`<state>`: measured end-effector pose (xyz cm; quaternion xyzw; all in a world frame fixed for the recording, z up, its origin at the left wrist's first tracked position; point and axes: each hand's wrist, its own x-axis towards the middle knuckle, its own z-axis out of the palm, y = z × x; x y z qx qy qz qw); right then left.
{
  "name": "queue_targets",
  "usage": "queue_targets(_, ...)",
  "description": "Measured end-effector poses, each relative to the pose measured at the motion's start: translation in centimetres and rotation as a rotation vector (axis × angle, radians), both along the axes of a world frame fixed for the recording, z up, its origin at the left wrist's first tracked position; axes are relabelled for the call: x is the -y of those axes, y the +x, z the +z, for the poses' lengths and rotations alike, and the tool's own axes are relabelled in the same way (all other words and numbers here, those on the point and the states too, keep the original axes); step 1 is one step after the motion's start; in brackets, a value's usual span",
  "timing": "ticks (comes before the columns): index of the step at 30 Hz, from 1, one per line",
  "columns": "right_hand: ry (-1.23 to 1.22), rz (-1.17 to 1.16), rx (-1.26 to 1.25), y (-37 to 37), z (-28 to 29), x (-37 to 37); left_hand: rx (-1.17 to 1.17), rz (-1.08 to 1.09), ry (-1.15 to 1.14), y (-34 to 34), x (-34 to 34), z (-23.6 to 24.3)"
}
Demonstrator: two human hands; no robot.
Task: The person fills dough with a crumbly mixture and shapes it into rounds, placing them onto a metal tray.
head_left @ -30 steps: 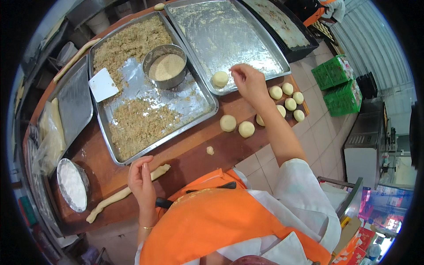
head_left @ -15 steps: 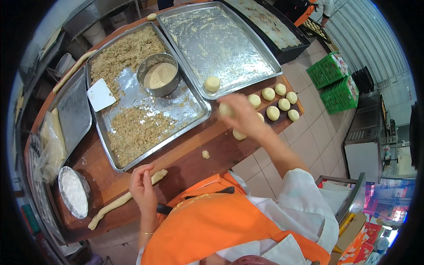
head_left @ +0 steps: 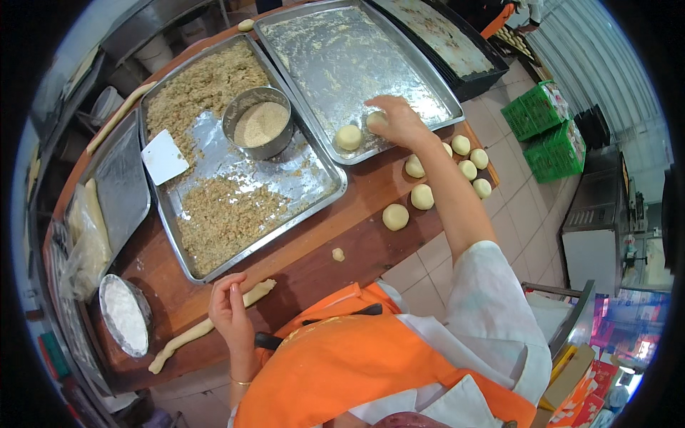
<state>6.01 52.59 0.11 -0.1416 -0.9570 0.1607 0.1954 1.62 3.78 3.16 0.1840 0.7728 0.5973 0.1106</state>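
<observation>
My right hand [head_left: 392,118] is closed on a pale dough ball [head_left: 376,125] at the front edge of the floured metal tray [head_left: 342,50], beside another dough ball [head_left: 348,138] lying in it. My left hand [head_left: 232,307] hovers by a dough rope [head_left: 187,341] on the wooden board, fingers loosely pressed together with nothing visible in them. Several more dough balls [head_left: 396,217] lie on the board to the right, with a small dough lump [head_left: 338,254]. The left tray [head_left: 314,201] holds crumbly filling [head_left: 232,225], a steel ring [head_left: 275,132] and a white scraper [head_left: 165,157].
At left are a flour bowl [head_left: 125,317] and a bagged dough piece [head_left: 93,221] on a metal sheet [head_left: 125,171]. Beyond the board are dark baking pans [head_left: 485,82], a co-worker's arm [head_left: 531,18], green crates [head_left: 553,153] and a steel appliance [head_left: 592,228].
My right hand moved from the tray down to the dough balls on the board, took one, and has carried it up into the tray beside the first. My left hand stays by the rope.
</observation>
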Motion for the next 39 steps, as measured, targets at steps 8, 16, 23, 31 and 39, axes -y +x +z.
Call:
queue_targets(8,0.033,-0.144,0.187,10.4,5.1,7.4,0.030,-0.018,0.043,0.1,-0.5,-0.3)
queue_targets(16,0.070,-0.334,0.131,12.7,-0.7,7.0,0.060,-0.083,0.089,0.2,-1.7,-0.1)
queue_targets(23,-0.031,-0.272,0.214,12.6,0.0,4.8,0.056,-0.089,0.041,0.7,-1.6,-0.1)
queue_targets(31,-0.016,-0.128,-0.131,8.0,2.8,0.3,0.084,-0.061,0.038,-0.1,-2.3,-0.3)
queue_targets(39,-0.043,-0.156,0.270,1.8,-0.8,-5.7,0.026,-0.026,-0.023,-0.8,-2.2,-0.3)
